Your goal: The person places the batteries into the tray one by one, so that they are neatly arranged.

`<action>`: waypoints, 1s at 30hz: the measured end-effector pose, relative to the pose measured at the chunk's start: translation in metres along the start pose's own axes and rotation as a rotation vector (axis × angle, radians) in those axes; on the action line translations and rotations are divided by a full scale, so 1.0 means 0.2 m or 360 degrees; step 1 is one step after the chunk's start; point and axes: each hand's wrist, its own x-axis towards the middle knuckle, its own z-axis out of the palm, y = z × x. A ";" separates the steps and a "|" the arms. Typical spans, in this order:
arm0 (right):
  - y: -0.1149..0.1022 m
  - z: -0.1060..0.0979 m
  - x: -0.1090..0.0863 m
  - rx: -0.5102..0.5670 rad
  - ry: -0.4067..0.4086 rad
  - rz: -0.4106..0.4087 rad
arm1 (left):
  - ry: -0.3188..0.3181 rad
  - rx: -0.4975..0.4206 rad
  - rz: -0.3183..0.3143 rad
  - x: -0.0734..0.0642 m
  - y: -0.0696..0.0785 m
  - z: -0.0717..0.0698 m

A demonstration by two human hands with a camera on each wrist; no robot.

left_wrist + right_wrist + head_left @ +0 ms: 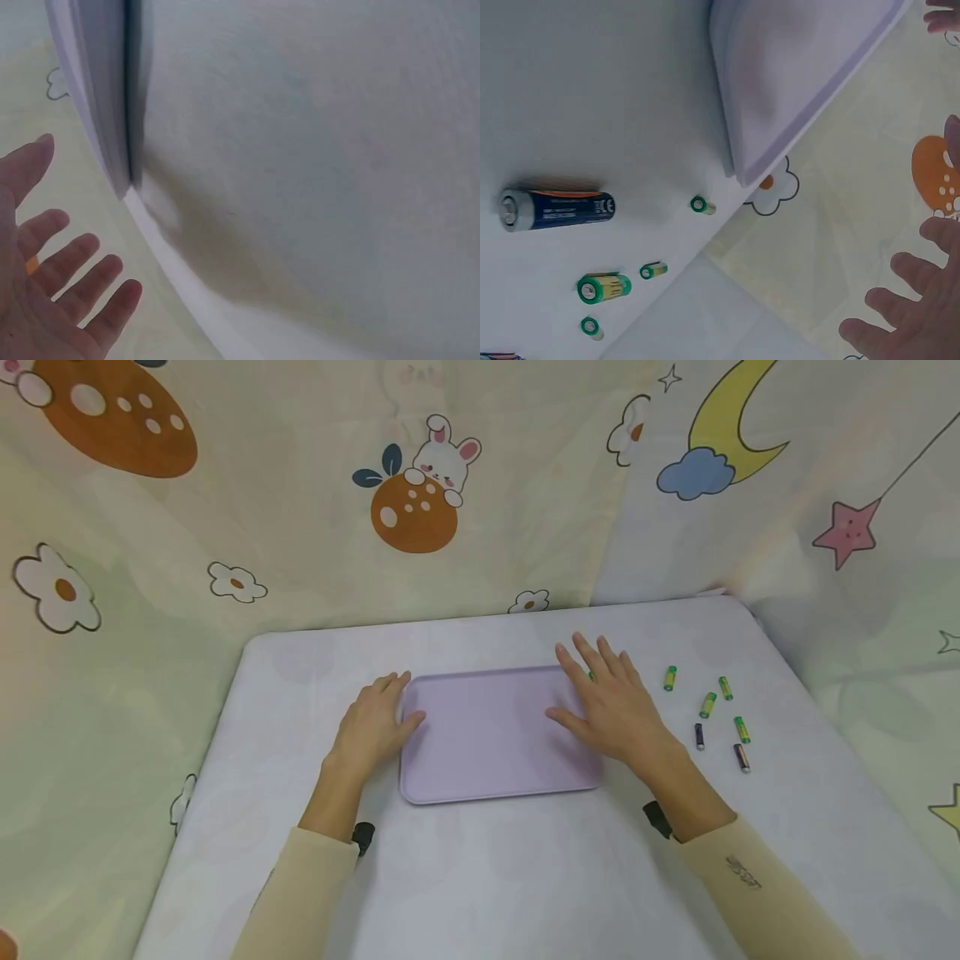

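Observation:
A shallow lilac tray (495,735) lies flat on the table. At its left side is my left hand (372,718), fingers extended and thumb overlapping the rim in the head view. In the left wrist view that hand (60,292) shows spread fingers with nothing between them. My right hand (618,714) hovers over the tray's right end, fingers apart and holding nothing. Behind its fingers a green battery (592,676) peeks out, mostly hidden. From the right wrist, the hand (919,300) appears beside the tray's corner (742,169).
Right of the tray several green batteries (707,705) lie scattered, with a dark battery (699,737) and another dark one with an orange stripe (742,758). A white cloth (480,877) covers the table. Behind it hangs a printed curtain (315,510).

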 end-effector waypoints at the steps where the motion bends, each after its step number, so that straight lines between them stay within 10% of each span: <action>1: 0.00 0.00 0.00 0.0010 0.0004 -0.0002 | -0.0012 -0.0015 -0.0010 0.00 -0.01 0.00; 30: 0.24 0.07 -0.16 0.0475 0.0112 0.0119 | -0.0184 -0.0070 -0.0092 0.08 -0.17 0.03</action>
